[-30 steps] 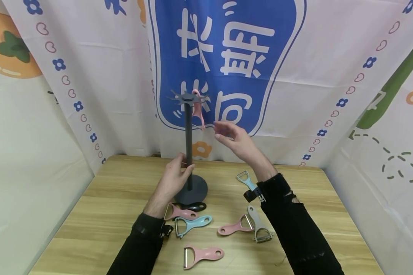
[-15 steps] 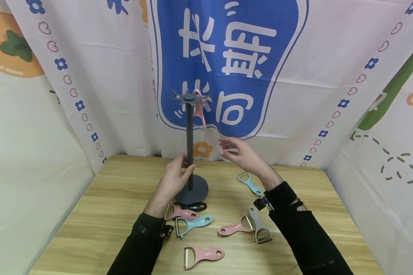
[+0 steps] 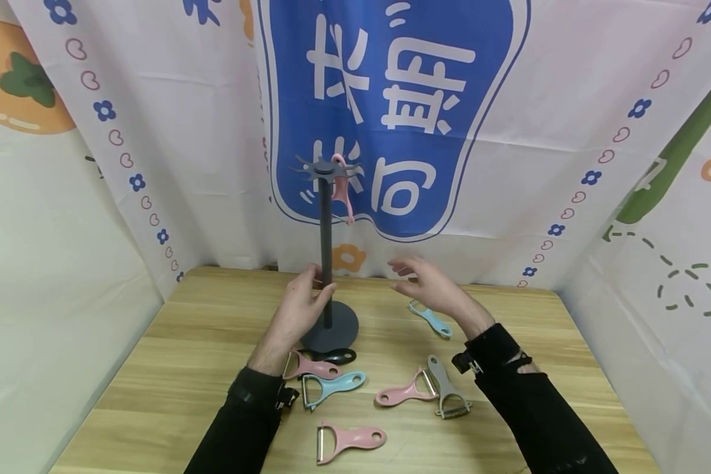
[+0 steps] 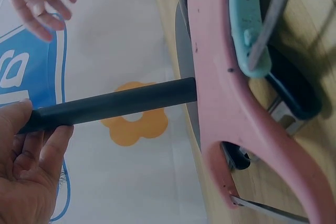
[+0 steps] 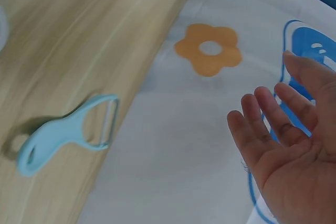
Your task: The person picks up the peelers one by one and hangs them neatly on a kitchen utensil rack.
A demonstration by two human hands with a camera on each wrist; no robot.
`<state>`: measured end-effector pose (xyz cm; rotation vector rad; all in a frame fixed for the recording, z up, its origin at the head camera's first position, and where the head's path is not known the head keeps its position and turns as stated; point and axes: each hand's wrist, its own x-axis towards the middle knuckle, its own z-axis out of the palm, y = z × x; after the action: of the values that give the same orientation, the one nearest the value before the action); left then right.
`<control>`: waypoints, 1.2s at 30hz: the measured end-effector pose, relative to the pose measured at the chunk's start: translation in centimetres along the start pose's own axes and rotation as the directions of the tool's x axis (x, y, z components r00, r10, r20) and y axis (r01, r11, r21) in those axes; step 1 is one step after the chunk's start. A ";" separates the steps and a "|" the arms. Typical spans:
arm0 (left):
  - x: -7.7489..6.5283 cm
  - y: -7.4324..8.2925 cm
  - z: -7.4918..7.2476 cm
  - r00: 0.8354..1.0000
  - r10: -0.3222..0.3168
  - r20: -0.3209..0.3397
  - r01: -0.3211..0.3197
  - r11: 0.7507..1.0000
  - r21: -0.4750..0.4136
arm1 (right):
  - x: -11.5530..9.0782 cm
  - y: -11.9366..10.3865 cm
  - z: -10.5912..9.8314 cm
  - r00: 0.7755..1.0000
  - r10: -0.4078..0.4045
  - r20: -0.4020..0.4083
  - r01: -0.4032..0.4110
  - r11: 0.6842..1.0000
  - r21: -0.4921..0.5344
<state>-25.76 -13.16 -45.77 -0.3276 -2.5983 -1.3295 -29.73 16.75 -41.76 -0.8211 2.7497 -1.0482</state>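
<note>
A dark grey stand (image 3: pixel 326 243) with a round base and a hooked top rises from the table. A pink peeler (image 3: pixel 341 191) hangs from one of its hooks. My left hand (image 3: pixel 299 303) grips the pole low down; the left wrist view shows thumb and fingers around the pole (image 4: pixel 115 103). To the right, my right hand (image 3: pixel 429 286) is in the air with nothing in it, its fingers spread in the right wrist view. Just below it a light blue peeler (image 3: pixel 432 321) lies near the table's back edge; that peeler (image 5: pixel 68 129) also shows in the right wrist view.
By the stand's base lie a black-handled peeler (image 3: pixel 338 356), a pink peeler (image 3: pixel 316 367) and a blue peeler (image 3: pixel 338 385), close together. Another pink peeler (image 3: pixel 399 393) touches a grey peeler (image 3: pixel 447 388) at right. One more pink peeler (image 3: pixel 358 438) is nearest the front. A printed curtain (image 3: pixel 213 164) hangs behind.
My right hand has moved down and to the right, away from the hanging pink peeler, towards the light blue peeler. My left hand stays on the pole.
</note>
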 end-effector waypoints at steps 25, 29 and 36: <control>-0.1 -0.1 -0.1 1.000 0.010 0.000 -0.010 1.000 -0.010 | -3.2 6.4 0.9 0.999 -0.024 0.025 0.030 0.965 -0.262; -0.1 -0.1 -0.1 1.000 0.010 0.000 -0.010 1.000 -0.024 | -3.9 7.4 0.8 0.999 0.001 0.034 0.008 0.965 -0.264; -0.1 -0.1 -0.1 1.000 0.008 0.000 -0.008 0.999 -0.032 | -4.9 9.1 0.7 0.997 0.063 0.036 -0.052 0.969 -0.243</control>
<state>-25.71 -13.35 -45.83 -0.3431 -2.5751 -1.3692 -29.47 24.52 -48.63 -0.7755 2.8828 -0.6846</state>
